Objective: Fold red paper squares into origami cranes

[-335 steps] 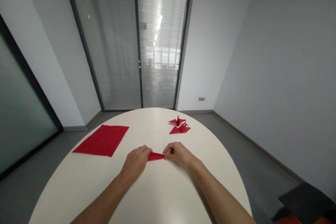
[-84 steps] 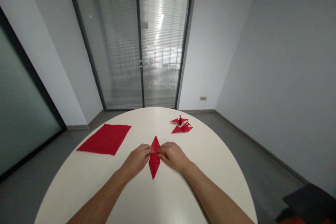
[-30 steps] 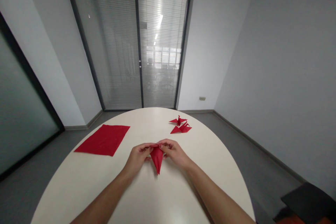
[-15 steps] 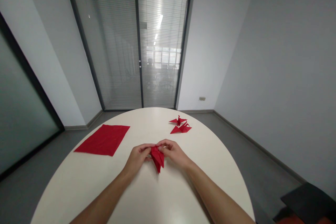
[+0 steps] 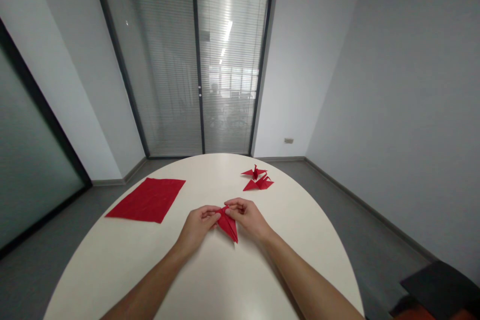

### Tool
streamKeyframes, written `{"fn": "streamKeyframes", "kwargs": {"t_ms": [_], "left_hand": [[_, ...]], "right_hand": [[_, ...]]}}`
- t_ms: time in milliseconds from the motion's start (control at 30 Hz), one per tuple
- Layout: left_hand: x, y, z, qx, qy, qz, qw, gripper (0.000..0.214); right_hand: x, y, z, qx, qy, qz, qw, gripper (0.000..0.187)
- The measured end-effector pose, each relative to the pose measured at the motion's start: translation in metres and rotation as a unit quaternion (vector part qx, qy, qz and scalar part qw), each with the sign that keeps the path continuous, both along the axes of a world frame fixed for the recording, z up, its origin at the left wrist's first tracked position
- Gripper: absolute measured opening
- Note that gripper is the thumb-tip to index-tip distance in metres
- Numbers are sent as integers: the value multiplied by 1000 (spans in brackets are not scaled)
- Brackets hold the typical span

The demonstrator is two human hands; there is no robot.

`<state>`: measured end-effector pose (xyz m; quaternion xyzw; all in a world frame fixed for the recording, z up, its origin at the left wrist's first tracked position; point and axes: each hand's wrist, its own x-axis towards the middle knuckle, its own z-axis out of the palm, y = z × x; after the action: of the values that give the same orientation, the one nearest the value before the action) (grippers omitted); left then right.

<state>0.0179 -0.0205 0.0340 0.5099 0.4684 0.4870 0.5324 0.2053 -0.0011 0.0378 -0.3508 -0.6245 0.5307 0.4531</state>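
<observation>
Between my hands is a piece of folded red paper [image 5: 228, 228], narrowing to a point toward me. My left hand [image 5: 200, 222] pinches its upper left edge between thumb and fingers. On the upper right, my right hand [image 5: 245, 214] grips the same paper, thumb on top. Fingertips hide the paper's far end. Beyond my right hand lie two red paper cranes close together, the farther crane [image 5: 255, 173] and the nearer crane [image 5: 259, 183]. A flat, creased red sheet of paper [image 5: 148, 200] rests to the left of my hands.
Everything lies on a round cream table [image 5: 202, 285]. A black chair-like object [image 5: 442, 287] stands on the floor at the lower right. Past the table's far edge is a glass partition with blinds [image 5: 168, 70].
The folded paper's two lower points have come together into one, now angled slightly to the right. My left thumb has moved onto the paper's front. The cranes and the flat sheet stay put.
</observation>
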Motion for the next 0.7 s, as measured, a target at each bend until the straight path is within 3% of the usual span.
{"fn": "streamKeyframes", "kwargs": {"t_ms": [333,700], "left_hand": [[2,-6,1,40,80,-33,995,28],[1,-10,3,77,107,-54,990,22]], "right_hand": [[7,0,4,50,-99,19,994,37],[5,-8,12,81,-135,14,987,28]]}}
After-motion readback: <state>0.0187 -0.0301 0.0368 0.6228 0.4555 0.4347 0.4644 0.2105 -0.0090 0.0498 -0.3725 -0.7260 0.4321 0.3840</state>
